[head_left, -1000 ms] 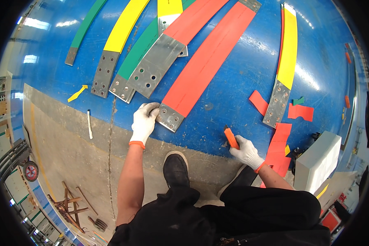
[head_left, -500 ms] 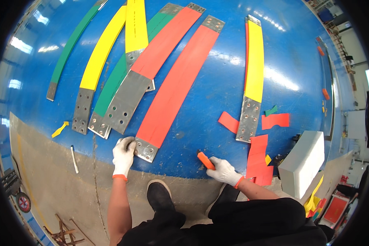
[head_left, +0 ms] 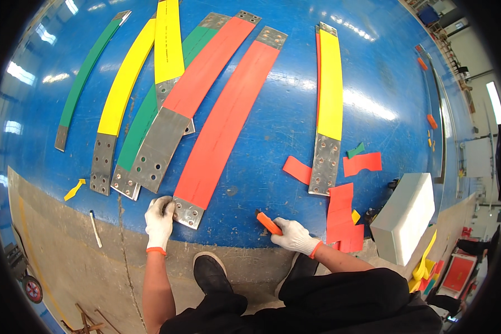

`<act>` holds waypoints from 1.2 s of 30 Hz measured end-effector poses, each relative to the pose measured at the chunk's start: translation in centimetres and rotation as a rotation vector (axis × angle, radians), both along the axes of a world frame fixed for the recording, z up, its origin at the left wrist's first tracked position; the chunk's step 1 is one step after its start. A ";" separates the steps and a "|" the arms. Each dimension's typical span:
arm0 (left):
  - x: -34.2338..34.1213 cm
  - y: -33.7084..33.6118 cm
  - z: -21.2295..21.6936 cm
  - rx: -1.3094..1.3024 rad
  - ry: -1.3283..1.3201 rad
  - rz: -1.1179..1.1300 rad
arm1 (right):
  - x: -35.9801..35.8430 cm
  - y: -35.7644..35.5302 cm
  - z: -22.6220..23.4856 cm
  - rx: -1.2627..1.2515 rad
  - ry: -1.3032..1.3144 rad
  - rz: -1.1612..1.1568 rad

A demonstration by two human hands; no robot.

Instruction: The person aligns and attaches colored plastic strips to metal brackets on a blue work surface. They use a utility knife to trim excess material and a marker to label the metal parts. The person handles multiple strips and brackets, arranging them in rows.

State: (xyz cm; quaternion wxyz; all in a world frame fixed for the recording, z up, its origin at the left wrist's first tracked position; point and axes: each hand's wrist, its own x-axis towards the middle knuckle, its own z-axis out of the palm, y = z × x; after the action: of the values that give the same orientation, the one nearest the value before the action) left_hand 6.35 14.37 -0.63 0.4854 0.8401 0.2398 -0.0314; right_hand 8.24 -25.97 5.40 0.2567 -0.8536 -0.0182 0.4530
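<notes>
On my feed, the left hand (head_left: 159, 222) had its fingers curled against the near metal end of the red strip (head_left: 226, 122), though I couldn't tell whether it gripped. I saw the right hand (head_left: 294, 236) closed around an orange cutter (head_left: 269, 223), right of that strip, which lay on the blue surface (head_left: 256, 178).

This is an industrial workshop: a scuffed, glossy blue-painted floor (head_left: 273, 145) meets bare grey concrete (head_left: 55, 239). Long flat metal bars with drilled ends and red, yellow or green sleeves (head_left: 228, 122) lie about, beside cut red sheet scraps (head_left: 341, 209) and an orange-handled cutter (head_left: 269, 224).
</notes>
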 end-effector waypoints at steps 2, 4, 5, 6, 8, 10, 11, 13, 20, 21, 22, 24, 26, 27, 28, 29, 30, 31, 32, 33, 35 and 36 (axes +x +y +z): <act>-0.1 0.0 -0.2 0.030 0.004 0.008 | 0.0 0.0 -0.1 0.001 0.002 0.006; -0.2 -0.1 -0.4 0.107 -0.036 -0.016 | 0.0 0.0 -0.1 0.005 0.002 0.002; -0.2 -0.4 -0.3 0.145 -0.056 -0.029 | 0.0 0.0 -0.1 0.006 0.002 0.000; -0.1 -0.6 -0.2 0.156 -0.055 -0.032 | 0.0 0.0 0.0 0.005 0.004 -0.001; -0.1 -0.9 0.2 0.180 -0.054 -0.038 | 0.2 0.1 0.3 0.005 0.009 -0.003; -0.1 -1.0 0.4 0.199 -0.050 -0.040 | 0.1 0.0 0.2 0.004 0.000 -0.009; -0.1 -1.1 0.4 0.208 -0.047 -0.041 | 0.1 0.0 0.2 0.004 -0.004 -0.013; -0.1 -1.1 0.3 0.221 -0.039 -0.044 | 0.1 0.0 0.1 -0.006 0.011 -0.011; 0.0 -1.2 0.3 0.227 -0.033 -0.046 | 0.0 -0.1 -0.1 -0.003 -0.010 -0.006; -0.1 -1.2 0.3 0.222 -0.030 -0.040 | 0.0 -0.1 -0.1 -0.003 -0.007 -0.006; -0.1 -1.2 0.2 0.217 -0.026 -0.034 | 0.0 -0.1 -0.1 -0.003 -0.004 -0.007; -0.1 -1.2 0.2 0.215 -0.026 -0.032 | 0.0 -0.1 -0.1 -0.005 -0.003 -0.004; 0.0 -1.3 0.3 0.224 -0.033 -0.040 | 0.1 -0.1 -0.1 -0.009 -0.005 0.003; 0.1 -1.3 0.4 0.229 -0.036 -0.036 | 0.1 -0.1 -0.1 -0.008 -0.006 0.003; 0.1 -1.4 0.5 0.234 -0.038 -0.032 | 0.1 -0.1 0.0 -0.006 -0.007 0.003; 0.1 -1.4 0.6 0.242 -0.041 -0.027 | 0.1 0.0 0.0 -0.001 -0.008 0.004; 0.0 -1.1 0.6 0.244 -0.008 -0.038 | 0.1 0.2 0.1 -0.006 0.001 0.006; -0.2 -0.7 0.3 0.247 0.026 -0.048 | 0.2 0.3 0.2 -0.011 0.011 0.007; -0.3 -0.5 0.2 0.248 0.060 -0.059 | 0.3 0.4 0.3 -0.017 0.021 0.007; 0.1 -1.7 1.4 0.339 0.086 -0.107 | 0.3 0.1 0.3 -0.027 0.023 0.005; 0.7 -4.7 3.8 0.526 0.139 -0.201 | 0.3 -0.2 0.3 -0.042 0.028 0.004; 0.8 -5.1 3.8 0.569 0.259 -0.308 | 0.2 -0.2 0.2 -0.032 0.024 0.009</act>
State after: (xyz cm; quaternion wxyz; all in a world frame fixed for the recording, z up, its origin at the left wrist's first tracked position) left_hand 7.15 9.23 3.18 0.1872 0.9571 0.1691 -0.1424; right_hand 8.45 -26.19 5.61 0.2413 -0.8520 -0.0117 0.4645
